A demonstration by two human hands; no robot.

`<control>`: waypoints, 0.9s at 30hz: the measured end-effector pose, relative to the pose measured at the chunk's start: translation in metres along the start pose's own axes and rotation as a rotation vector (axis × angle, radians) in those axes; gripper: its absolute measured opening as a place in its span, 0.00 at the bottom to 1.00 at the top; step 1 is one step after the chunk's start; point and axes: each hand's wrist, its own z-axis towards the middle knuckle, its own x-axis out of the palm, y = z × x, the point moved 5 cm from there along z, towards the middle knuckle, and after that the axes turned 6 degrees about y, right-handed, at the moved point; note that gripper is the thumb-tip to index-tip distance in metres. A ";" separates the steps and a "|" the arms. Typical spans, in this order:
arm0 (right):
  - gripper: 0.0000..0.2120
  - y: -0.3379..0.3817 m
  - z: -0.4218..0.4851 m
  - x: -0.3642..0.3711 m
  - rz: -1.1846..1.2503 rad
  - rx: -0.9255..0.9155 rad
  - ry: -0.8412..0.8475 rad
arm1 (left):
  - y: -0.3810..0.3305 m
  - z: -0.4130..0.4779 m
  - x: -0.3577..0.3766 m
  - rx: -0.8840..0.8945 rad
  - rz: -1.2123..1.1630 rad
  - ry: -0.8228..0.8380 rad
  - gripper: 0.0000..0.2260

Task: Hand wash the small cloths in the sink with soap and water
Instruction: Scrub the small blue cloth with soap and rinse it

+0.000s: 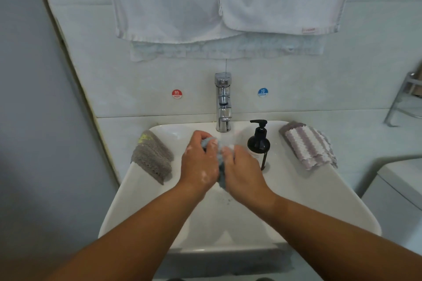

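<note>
Over the white sink (141, 191), my left hand (198, 163) and my right hand (242, 171) grip a small blue-grey cloth (221, 166) bunched between them, just below the chrome tap (223, 107). Soap suds cling to both hands. Most of the cloth is hidden by my fingers. A black pump soap bottle (258, 141) stands on the sink rim right beside my right hand. On the left rim lies a folded grey cloth (152, 158) with a yellow patch. A purple-and-white striped cloth (308, 146) lies on the right rim.
White towels (223, 0) hang on the wall above the tap, with hot (176, 94) and cold (263, 92) stickers either side of it. A metal rack (404, 98) stands at the far right, and a white toilet tank (399, 191) sits at the lower right.
</note>
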 end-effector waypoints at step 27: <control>0.05 0.024 -0.012 -0.020 0.093 -0.222 -0.073 | 0.004 -0.015 0.012 -0.078 -0.055 0.107 0.05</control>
